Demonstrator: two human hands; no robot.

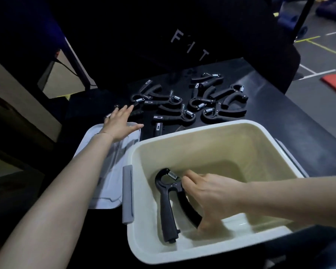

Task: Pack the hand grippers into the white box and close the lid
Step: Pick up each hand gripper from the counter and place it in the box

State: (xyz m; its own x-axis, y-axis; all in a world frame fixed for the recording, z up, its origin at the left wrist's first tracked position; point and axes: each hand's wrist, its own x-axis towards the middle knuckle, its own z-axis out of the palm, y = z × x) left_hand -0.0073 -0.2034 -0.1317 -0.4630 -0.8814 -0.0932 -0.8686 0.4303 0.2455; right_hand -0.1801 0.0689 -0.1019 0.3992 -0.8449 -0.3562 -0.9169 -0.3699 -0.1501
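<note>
Lower right of frame: a right hand grips a black hand gripper inside the white box. The left hand, fingers spread, reaches toward the gripper pile at upper centre.

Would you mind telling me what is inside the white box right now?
Inside the white box lies one black hand gripper, spring end away from the camera. The right hand holds its curved handle, covering part of that handle and some of the box floor. Nothing else shows inside.

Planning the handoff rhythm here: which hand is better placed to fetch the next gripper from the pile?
Left hand: open, beside the pile. The right hand holds a gripper in the white box.
</note>
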